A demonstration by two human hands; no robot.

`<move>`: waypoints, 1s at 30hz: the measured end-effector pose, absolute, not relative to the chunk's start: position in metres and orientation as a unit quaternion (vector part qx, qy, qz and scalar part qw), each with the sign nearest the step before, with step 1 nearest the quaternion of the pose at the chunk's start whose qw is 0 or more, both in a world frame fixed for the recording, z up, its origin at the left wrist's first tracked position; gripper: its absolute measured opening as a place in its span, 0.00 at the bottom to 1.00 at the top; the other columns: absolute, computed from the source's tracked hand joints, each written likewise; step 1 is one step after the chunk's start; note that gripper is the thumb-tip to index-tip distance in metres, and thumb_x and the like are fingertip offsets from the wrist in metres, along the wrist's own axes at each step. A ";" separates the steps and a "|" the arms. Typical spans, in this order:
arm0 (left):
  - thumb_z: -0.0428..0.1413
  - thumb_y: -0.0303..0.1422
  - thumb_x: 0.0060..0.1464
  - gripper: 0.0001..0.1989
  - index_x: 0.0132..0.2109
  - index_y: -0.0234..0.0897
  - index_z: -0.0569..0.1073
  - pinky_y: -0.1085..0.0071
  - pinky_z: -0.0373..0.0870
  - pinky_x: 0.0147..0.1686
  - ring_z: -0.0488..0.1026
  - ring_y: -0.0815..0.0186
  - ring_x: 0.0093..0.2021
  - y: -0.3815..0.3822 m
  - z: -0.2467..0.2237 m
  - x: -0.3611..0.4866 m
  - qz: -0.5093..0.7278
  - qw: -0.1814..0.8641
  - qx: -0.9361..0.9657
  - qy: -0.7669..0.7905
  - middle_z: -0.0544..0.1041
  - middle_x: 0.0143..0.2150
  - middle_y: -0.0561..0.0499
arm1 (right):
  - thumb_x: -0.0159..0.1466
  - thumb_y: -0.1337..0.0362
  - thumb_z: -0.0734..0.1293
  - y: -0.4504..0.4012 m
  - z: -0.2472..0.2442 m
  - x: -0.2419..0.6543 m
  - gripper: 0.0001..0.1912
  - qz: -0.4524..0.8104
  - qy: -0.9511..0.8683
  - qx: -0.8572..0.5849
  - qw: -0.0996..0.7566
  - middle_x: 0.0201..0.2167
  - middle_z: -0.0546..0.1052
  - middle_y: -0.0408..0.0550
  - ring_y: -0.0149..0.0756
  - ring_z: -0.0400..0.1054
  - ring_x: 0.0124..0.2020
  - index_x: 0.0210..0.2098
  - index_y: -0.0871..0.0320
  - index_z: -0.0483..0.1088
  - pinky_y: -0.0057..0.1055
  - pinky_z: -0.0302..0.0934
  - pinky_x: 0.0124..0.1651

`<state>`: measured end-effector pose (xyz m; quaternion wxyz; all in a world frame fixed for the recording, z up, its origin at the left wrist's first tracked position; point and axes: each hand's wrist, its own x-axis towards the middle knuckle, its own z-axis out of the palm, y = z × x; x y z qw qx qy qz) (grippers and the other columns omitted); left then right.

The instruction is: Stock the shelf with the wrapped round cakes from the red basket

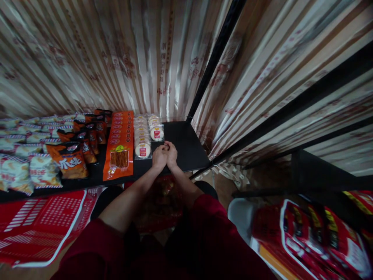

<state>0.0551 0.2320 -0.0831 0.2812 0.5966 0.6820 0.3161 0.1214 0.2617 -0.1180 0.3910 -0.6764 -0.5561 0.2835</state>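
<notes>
My left hand [160, 157] and my right hand [171, 153] are close together over the black shelf [186, 146], fingers curled inward. Anything inside them is too hidden and dim to make out. Just beyond my fingers is a short row of clear packets of round white cakes [157, 133], overlapping, with red labels. A longer row of the same cake packets [142, 149] lies to the left of my left hand. Left of that, flat orange snack packets [119, 159] overlap in a neat column.
Orange-and-black snack bags [70, 161] and white snack bags [43, 171] fill the shelf's left part. Below are a red basket [43, 225] and, at right, red packages [329, 233]. A black frame post [214, 58] rises before the pleated curtain [116, 58].
</notes>
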 end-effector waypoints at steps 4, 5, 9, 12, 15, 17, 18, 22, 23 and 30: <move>0.44 0.24 0.54 0.16 0.47 0.34 0.71 0.71 0.64 0.49 0.70 0.65 0.47 0.211 -0.087 0.053 0.317 0.264 0.604 0.682 0.75 0.46 0.46 | 0.56 0.72 0.58 0.240 -0.122 0.118 0.18 0.280 -0.562 -0.663 0.409 0.43 0.75 0.47 0.29 0.68 0.41 0.45 0.59 0.70 0.24 0.60 0.46; 0.44 0.24 0.54 0.17 0.47 0.34 0.71 0.71 0.64 0.50 0.70 0.65 0.47 0.206 -0.088 0.052 0.315 0.261 0.606 0.683 0.74 0.46 0.46 | 0.57 0.72 0.58 0.235 -0.122 0.118 0.18 0.277 -0.562 -0.663 0.410 0.43 0.75 0.47 0.30 0.68 0.41 0.44 0.58 0.70 0.24 0.61 0.46; 0.43 0.22 0.52 0.19 0.47 0.36 0.71 0.71 0.64 0.50 0.70 0.65 0.47 0.187 -0.087 0.049 0.303 0.254 0.616 0.681 0.74 0.45 0.46 | 0.57 0.71 0.57 0.217 -0.124 0.116 0.17 0.273 -0.566 -0.661 0.410 0.42 0.75 0.46 0.30 0.68 0.40 0.43 0.57 0.70 0.24 0.61 0.45; 0.43 0.21 0.50 0.19 0.47 0.35 0.71 0.71 0.64 0.51 0.69 0.65 0.47 0.174 -0.090 0.047 0.307 0.252 0.629 0.668 0.74 0.44 0.46 | 0.58 0.72 0.57 0.206 -0.127 0.116 0.17 0.267 -0.574 -0.653 0.416 0.41 0.75 0.46 0.31 0.68 0.41 0.42 0.58 0.71 0.25 0.60 0.47; 0.43 0.21 0.49 0.20 0.47 0.36 0.71 0.71 0.63 0.52 0.69 0.65 0.47 0.161 -0.098 0.044 0.327 0.249 0.640 0.650 0.73 0.45 0.47 | 0.58 0.73 0.55 0.192 -0.129 0.116 0.18 0.261 -0.587 -0.646 0.413 0.41 0.75 0.46 0.31 0.67 0.42 0.42 0.57 0.71 0.27 0.59 0.49; 0.42 0.21 0.49 0.20 0.47 0.35 0.70 0.71 0.62 0.53 0.68 0.65 0.48 0.151 -0.104 0.042 0.340 0.246 0.647 0.637 0.72 0.46 0.46 | 0.57 0.74 0.55 0.182 -0.130 0.116 0.19 0.257 -0.597 -0.643 0.405 0.40 0.75 0.46 0.32 0.66 0.43 0.41 0.57 0.72 0.28 0.59 0.50; 0.41 0.21 0.50 0.20 0.47 0.34 0.70 0.71 0.61 0.54 0.68 0.66 0.48 0.146 -0.106 0.040 0.346 0.244 0.651 0.630 0.72 0.46 0.46 | 0.57 0.75 0.55 0.177 -0.131 0.116 0.20 0.254 -0.602 -0.642 0.401 0.40 0.75 0.46 0.32 0.66 0.43 0.41 0.57 0.72 0.28 0.59 0.50; 0.41 0.22 0.51 0.20 0.48 0.33 0.68 0.71 0.59 0.56 0.66 0.66 0.50 0.125 -0.116 0.034 0.351 0.241 0.681 0.596 0.71 0.48 0.45 | 0.56 0.77 0.54 0.157 -0.136 0.116 0.21 0.243 -0.617 -0.636 0.394 0.40 0.74 0.47 0.33 0.65 0.44 0.40 0.56 0.73 0.30 0.57 0.51; 0.40 0.22 0.51 0.20 0.48 0.34 0.68 0.70 0.59 0.55 0.66 0.66 0.50 0.120 -0.119 0.033 0.349 0.241 0.687 0.590 0.71 0.47 0.45 | 0.56 0.77 0.54 0.151 -0.138 0.116 0.21 0.243 -0.623 -0.630 0.394 0.40 0.74 0.47 0.33 0.64 0.44 0.39 0.56 0.73 0.30 0.57 0.52; 0.40 0.24 0.54 0.19 0.50 0.35 0.67 0.67 0.62 0.53 0.66 0.64 0.50 0.087 -0.144 0.019 0.261 0.264 0.714 0.593 0.70 0.48 0.44 | 0.59 0.74 0.57 0.112 -0.167 0.115 0.15 0.250 -0.672 -0.601 0.353 0.39 0.74 0.48 0.35 0.65 0.43 0.37 0.56 0.73 0.31 0.58 0.50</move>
